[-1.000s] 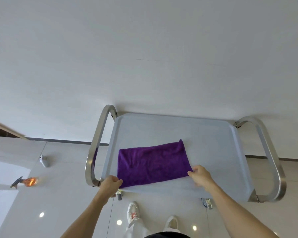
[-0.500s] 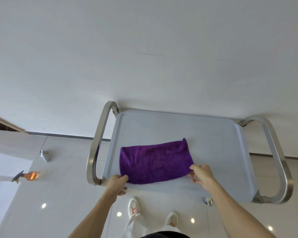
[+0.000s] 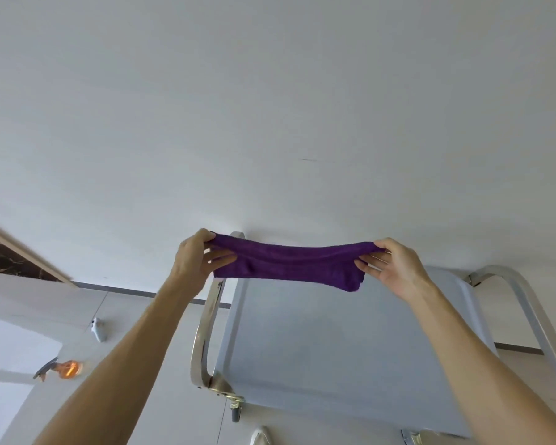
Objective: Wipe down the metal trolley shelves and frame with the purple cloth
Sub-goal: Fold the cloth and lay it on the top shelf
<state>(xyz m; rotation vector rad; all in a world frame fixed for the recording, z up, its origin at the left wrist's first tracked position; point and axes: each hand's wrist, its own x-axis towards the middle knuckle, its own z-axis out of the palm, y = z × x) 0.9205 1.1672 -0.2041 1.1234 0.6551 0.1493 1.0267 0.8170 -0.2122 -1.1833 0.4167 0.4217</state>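
Observation:
The purple cloth hangs stretched in the air between my two hands, above the far end of the trolley's top shelf. My left hand pinches its left end and my right hand pinches its right end. The cloth sags and folds a little in the middle. The grey top shelf lies bare beneath it. A curved steel handle runs along the shelf's left side and another steel handle along its right side. The lower shelves are hidden under the top one.
A white wall stands right behind the trolley. On the pale tiled floor at the left lie an orange spray bottle and a small white object. A trolley caster shows at the near left corner, with my shoe beside it.
Both hands have lifted the cloth off the top shelf and raised it, pulling it taut between them. The view has moved closer to the trolley.

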